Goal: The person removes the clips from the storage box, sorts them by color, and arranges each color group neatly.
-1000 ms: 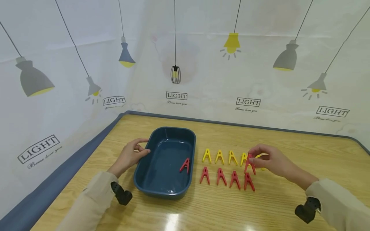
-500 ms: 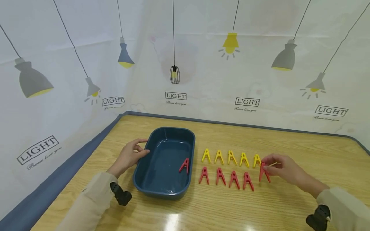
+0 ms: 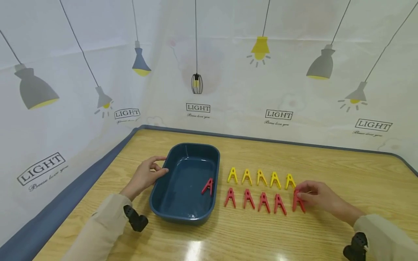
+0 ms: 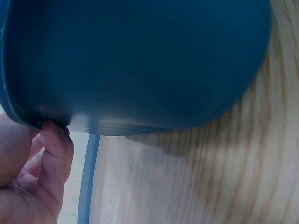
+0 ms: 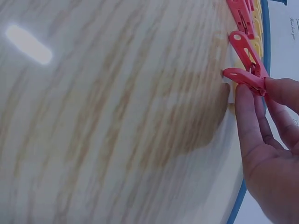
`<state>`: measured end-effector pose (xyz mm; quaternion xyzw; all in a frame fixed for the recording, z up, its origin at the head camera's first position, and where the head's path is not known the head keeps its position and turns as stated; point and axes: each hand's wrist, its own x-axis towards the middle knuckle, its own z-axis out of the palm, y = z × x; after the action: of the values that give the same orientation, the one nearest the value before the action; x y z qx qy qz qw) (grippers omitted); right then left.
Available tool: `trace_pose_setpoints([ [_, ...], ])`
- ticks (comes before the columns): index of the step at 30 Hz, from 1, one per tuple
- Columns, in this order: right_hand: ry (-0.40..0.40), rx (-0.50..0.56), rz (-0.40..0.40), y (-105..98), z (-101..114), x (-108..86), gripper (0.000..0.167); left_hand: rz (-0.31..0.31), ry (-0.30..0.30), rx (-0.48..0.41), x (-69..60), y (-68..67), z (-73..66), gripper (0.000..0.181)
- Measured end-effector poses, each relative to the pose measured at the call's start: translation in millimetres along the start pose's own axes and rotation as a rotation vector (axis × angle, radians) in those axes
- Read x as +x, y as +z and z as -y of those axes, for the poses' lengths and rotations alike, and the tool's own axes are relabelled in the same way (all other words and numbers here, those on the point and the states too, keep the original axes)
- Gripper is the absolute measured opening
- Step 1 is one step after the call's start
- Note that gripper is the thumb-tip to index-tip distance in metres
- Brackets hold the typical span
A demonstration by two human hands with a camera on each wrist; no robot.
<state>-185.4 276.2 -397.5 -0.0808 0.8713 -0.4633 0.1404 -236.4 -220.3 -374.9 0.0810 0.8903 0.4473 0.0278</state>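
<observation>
My right hand (image 3: 318, 195) pinches a red clothespin (image 3: 298, 202) by its top end, at the right end of a row of red clothespins (image 3: 263, 202). In the right wrist view, thumb and fingers meet on that clothespin (image 5: 250, 79). Just behind the red row stand several yellow clothespins (image 3: 260, 177). My left hand (image 3: 145, 177) grips the left rim of a deep blue rectangular tub (image 3: 184, 218), thumb on the rim and fingers outside. Inside the tub, a single red clothespin (image 3: 207, 186) leans near the right wall.
The wooden tabletop (image 3: 248, 235) has a blue-grey edge (image 3: 261, 140) along the back and left. Behind it hangs a pale cloth backdrop (image 3: 228, 72) printed with lamps.
My right hand has carried the red clothespin to the right and toward me, down to the right end of the red row. The left hand and the tub stay put.
</observation>
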Motion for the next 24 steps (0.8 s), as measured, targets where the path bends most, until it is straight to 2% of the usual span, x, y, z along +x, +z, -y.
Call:
trace_pose_setpoints([
  [14, 0.043, -0.019, 0.002, 6.3, 0.6, 1.2, 0.035, 0.001, -0.002, -0.003, -0.7, -0.3, 0.4, 0.044],
  [24, 0.061, -0.04, -0.003, 9.2, 1.0, -0.5, 0.028, 0.001, -0.003, -0.005, -0.9, -0.2, 0.2, 0.043],
])
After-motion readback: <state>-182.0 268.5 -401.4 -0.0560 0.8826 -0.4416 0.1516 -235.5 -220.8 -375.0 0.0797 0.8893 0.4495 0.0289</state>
